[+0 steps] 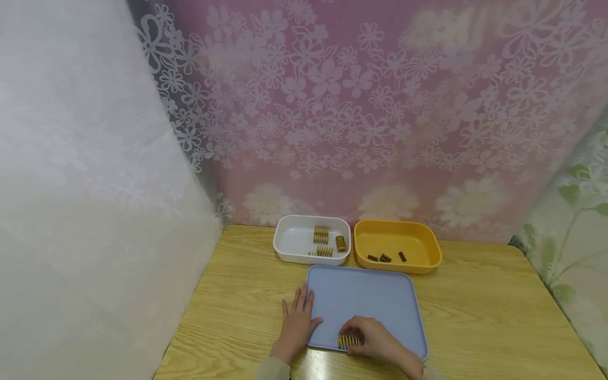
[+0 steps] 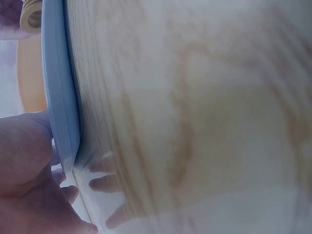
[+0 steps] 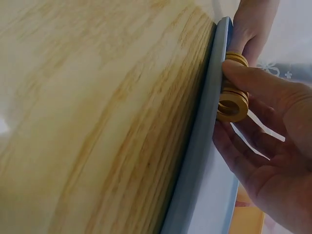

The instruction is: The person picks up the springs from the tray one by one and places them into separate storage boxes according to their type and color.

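My right hand (image 1: pixel 375 338) grips a yellow coil spring (image 1: pixel 349 341) at the near edge of the blue tray (image 1: pixel 366 295). In the right wrist view the thumb (image 3: pixel 263 83) lies over the coils of the spring (image 3: pixel 233 105), with the other fingers on its far side. The spring lies on its side along the tray's rim (image 3: pixel 195 161). At the tray's left edge my left hand (image 1: pixel 296 322) rests with fingers spread and thumb over the rim. The left wrist view shows that hand (image 2: pixel 29 165) beside the tray's corner.
Behind the tray stands a white bin (image 1: pixel 290 240) with several yellow coil springs (image 1: pixel 321 235). To its right, a yellow-orange bin (image 1: pixel 418 248) holds a few small dark pieces (image 1: pixel 385 258). All stand on a wood-grain table (image 1: pixel 494 311) against a floral curtain (image 1: pixel 356 132).
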Available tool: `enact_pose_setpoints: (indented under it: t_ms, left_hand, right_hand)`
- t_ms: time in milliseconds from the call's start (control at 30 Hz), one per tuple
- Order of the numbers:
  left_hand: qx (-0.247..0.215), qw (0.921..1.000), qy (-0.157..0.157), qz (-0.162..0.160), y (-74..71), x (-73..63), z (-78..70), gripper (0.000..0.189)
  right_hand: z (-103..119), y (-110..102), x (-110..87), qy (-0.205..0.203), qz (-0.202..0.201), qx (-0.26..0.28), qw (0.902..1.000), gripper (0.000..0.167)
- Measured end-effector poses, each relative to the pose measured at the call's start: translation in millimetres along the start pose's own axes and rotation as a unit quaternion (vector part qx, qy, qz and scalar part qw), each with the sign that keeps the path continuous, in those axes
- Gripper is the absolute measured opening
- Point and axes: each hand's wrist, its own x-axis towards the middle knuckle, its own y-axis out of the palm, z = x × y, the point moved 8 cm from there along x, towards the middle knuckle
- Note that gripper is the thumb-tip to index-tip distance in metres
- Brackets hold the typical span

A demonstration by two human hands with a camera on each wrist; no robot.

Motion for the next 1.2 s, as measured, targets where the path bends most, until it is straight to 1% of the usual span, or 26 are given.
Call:
enact_pose_setpoints:
  t_ms: [100,200,300,400,500,600,700,867,967,1067,1200]
  left_hand:
    - [0.001,1.0000,-0.002,0.001,-0.6,-0.1,0.1,0.072]
    - [-0.001,1.0000,-0.002,0.001,-1.4,-0.5,-0.8,0.072]
    - [-0.001,1.0000,-0.003,0.003,-1.4,-1.1,-1.2,0.072]
    - [0.006,1.0000,-0.005,0.005,-1.0,-1.2,-1.3,0.072]
    - [0.009,0.9999,-0.003,0.006,-1.1,-0.8,-1.6,0.072]
    - [0.010,0.9999,0.004,-0.002,-1.7,-0.2,-1.9,0.072]
    - [0.001,0.9998,0.013,-0.015,-1.1,-0.5,-1.1,0.072]
    - [-0.004,0.9994,0.020,-0.029,-0.5,-1.4,-1.0,0.072]
    - [0.006,0.9997,0.012,-0.022,-1.4,-1.3,-1.2,0.071]
    - [0.014,0.9999,0.002,-0.007,-1.2,-1.2,-1.3,0.072]
    - [0.015,0.9999,-0.006,0.003,0.1,-1.3,-0.8,0.072]
  right_hand:
    - [-4,-1,3.2,0.017,-0.013,-0.011,0.9997,0.030]
    - [-7,-2,7.1,0.032,-0.031,-0.035,0.9984,0.030]
    - [-6,-2,11.4,0.031,-0.041,-0.060,0.9968,0.031]
    - [-3,-3,15.5,0.027,-0.049,-0.066,0.9963,0.033]
    - [-5,-4,18.8,0.039,-0.058,-0.060,0.9957,0.032]
    - [-9,-6,21.5,0.053,-0.068,-0.070,0.9938,0.031]
    - [-10,-9,23.9,0.052,-0.076,-0.088,0.9918,0.031]
    - [-11,-20,27.3,0.051,-0.095,-0.102,0.9889,0.032]
    - [-14,-29,30.0,0.060,-0.112,-0.107,0.9861,0.034]
    - [-15,-38,33.4,0.063,-0.128,-0.117,0.9829,0.034]
    - [-14,-51,38.4,0.063,-0.149,-0.120,0.9796,0.033]
